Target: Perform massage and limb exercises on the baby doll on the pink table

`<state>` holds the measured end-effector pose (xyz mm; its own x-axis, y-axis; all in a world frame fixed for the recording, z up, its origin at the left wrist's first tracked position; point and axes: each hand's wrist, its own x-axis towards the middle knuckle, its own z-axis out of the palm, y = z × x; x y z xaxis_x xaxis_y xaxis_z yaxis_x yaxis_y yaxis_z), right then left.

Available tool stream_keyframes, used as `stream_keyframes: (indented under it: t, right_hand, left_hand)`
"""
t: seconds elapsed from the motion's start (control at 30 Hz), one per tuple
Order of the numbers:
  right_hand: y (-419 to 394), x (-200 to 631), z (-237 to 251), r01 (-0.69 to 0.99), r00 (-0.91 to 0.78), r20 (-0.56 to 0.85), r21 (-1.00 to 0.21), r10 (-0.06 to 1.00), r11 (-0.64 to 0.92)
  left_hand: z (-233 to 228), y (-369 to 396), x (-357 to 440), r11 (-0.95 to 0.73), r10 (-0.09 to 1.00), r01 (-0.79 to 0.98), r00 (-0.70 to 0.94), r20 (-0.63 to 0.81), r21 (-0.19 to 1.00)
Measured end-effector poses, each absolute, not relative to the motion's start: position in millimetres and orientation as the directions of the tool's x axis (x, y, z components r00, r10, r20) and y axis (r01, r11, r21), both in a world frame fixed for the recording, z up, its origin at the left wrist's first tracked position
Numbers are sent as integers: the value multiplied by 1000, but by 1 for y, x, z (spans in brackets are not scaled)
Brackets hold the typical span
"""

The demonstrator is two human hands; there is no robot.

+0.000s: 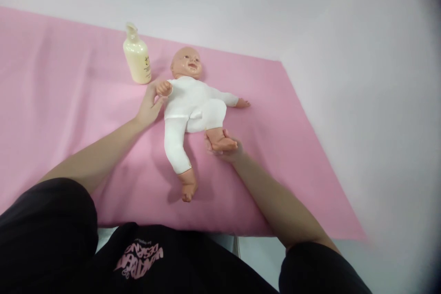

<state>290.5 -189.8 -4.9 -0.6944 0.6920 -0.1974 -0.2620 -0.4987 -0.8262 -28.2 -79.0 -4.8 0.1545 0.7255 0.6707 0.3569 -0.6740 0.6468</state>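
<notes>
My two hands on the baby doll

My left hand (149, 106) reaches far out, arm straight, fingers loosely open and touching the doll (193, 105) by its raised little arm. My right hand (222, 147) lies under the doll's bent foot; I think it cups the foot, but its fingers are mostly hidden. The doll lies on its back between my hands on the pink sheet (69, 101). A cream bottle (137, 57) stands just past my left hand.

Both bare arms stretch forward. The left hand (149, 106) lies flat, fingers loosely extended. The right hand (223, 148) sits low, palm up, fingers curled in a cupping hold.
</notes>
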Motion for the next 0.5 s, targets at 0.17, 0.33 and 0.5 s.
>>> stream_keyframes:
  t: [0.17, 0.33, 0.5]
  right_hand:
    - [-190, 281, 8, -362, -562, -252, -782, 788, -508]
    - [-189, 277, 7, -374, -559, -259, -769, 788, -518]
    - [-190, 279, 5, -330, -586, -224, -812, 779, -482]
  left_hand:
    - [11, -95, -21, -725, 678, 489, 385, 626, 485]
    - [7, -91, -19, -754, 650, 505, 476, 592, 421]
    - [8, -92, -18, -753, 648, 506, 459, 608, 422]
